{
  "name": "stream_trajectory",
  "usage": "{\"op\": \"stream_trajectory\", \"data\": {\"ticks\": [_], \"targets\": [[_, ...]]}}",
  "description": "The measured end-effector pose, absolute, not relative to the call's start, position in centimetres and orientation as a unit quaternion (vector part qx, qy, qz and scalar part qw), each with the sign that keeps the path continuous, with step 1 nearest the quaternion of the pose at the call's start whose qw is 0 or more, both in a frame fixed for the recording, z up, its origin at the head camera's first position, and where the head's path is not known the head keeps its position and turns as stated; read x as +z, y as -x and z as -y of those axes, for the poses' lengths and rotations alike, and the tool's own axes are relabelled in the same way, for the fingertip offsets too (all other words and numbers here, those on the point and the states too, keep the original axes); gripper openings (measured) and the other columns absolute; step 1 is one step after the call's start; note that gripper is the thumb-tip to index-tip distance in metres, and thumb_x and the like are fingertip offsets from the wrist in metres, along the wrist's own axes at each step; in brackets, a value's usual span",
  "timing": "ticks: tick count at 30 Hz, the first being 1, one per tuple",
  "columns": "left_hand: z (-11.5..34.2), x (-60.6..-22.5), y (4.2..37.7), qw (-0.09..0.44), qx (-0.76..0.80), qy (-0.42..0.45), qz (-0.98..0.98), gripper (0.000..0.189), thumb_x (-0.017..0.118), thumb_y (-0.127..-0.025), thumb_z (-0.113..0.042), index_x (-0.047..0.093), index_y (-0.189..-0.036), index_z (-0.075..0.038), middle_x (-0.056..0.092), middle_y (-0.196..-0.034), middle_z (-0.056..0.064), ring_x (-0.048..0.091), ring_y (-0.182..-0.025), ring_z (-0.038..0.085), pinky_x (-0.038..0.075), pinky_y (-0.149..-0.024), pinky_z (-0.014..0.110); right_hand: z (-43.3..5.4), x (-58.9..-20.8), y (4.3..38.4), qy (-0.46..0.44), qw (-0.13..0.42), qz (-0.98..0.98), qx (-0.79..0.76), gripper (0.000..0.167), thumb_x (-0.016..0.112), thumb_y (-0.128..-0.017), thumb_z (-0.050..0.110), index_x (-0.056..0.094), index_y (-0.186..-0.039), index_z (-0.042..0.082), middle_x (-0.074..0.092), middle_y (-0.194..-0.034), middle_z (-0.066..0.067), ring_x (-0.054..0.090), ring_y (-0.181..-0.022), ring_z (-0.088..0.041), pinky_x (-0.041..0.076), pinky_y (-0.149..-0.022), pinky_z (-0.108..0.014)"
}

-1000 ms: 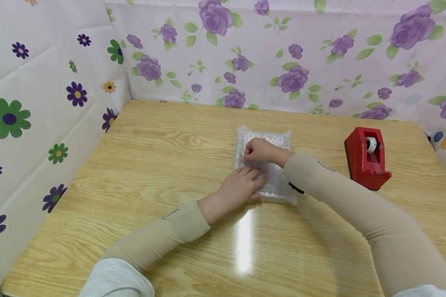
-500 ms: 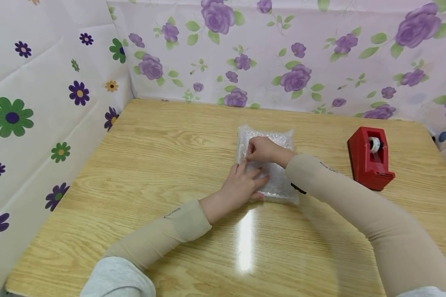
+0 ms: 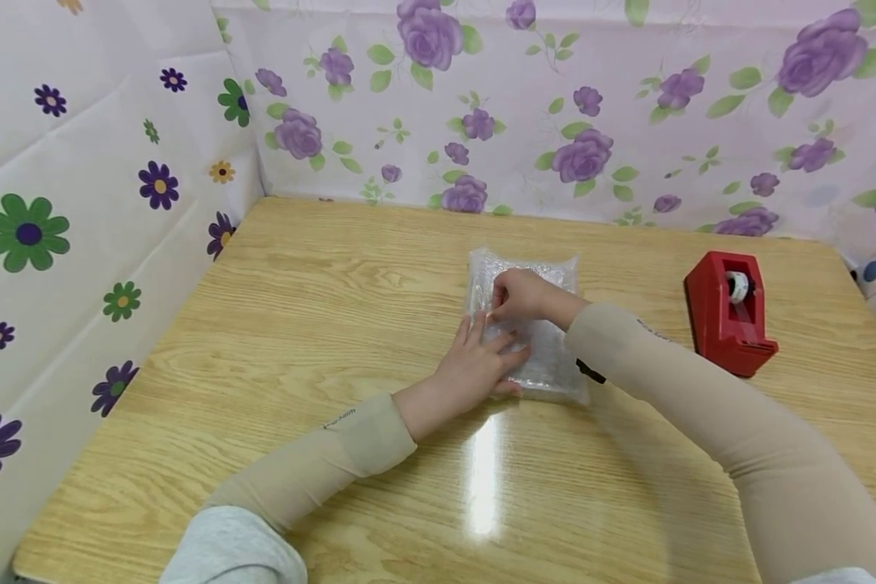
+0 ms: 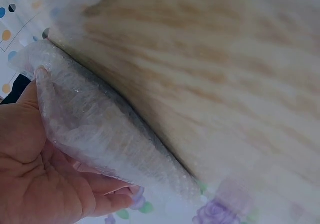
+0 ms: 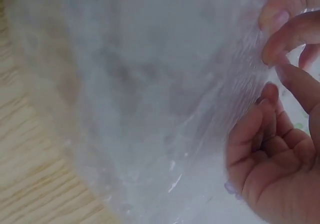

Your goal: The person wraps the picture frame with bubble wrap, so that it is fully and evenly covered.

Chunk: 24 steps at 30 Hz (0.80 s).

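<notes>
A flat package in clear bubble wrap lies on the table; its contents cannot be made out. My left hand rests on its near left part with fingers spread and fairly straight. Just beyond, my right hand has curled fingers, thumb and forefinger pinching at the wrap near the left fingertips. In the right wrist view, the fingertips of both hands meet at the edge of the bubble wrap, my right hand at lower right. The left wrist view shows the wrap above my left palm.
A red tape dispenser with a small roll of tape stands to the right of the package. The wooden table is bordered by a flowered cloth behind and another at the left.
My right hand has shifted slightly to the right over the package. The left fingers have reached a little forward toward it. The package and the tape dispenser stay in place.
</notes>
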<state>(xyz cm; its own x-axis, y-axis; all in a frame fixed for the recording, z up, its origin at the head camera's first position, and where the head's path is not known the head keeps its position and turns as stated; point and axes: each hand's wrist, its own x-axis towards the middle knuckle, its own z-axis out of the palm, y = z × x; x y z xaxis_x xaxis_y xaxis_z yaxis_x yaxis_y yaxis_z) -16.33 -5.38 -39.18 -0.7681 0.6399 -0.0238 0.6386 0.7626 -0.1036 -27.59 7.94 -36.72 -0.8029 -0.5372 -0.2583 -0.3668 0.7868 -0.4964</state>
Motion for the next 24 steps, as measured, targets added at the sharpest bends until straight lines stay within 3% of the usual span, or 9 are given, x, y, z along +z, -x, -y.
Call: {"op": "stream_trajectory", "data": {"ticks": [9, 24], "targets": [[5.4, -39.2, 16.3, -0.004, 0.047, 0.339, 0.94, 0.059, 0.049, -0.089, -0.056, 0.046, -0.141, -0.029, 0.041, -0.149, -0.003, 0.029, -0.135, 0.05, 0.026, -0.113, 0.057, -9.0, -37.0, 27.6, 0.197, 0.196, -0.939, -0.201, 0.024, 0.077, -0.077, 0.024, 0.06, -0.07, 0.009, 0.057, -0.07, 0.0, 0.05, -0.067, -0.015, 0.041, -0.061, -0.025], [5.5, -39.5, 16.5, -0.005, 0.024, 0.348, 0.937, 0.059, 0.05, -0.089, -0.055, 0.047, -0.141, -0.028, 0.042, -0.148, 0.0, 0.032, -0.135, 0.047, 0.029, -0.112, 0.055, -10.2, -37.6, 27.1, 0.213, 0.179, -0.924, -0.263, 0.014, 0.075, -0.078, 0.01, 0.062, -0.076, 0.004, 0.063, -0.074, -0.005, 0.054, -0.072, -0.015, 0.045, -0.071, -0.027]]}}
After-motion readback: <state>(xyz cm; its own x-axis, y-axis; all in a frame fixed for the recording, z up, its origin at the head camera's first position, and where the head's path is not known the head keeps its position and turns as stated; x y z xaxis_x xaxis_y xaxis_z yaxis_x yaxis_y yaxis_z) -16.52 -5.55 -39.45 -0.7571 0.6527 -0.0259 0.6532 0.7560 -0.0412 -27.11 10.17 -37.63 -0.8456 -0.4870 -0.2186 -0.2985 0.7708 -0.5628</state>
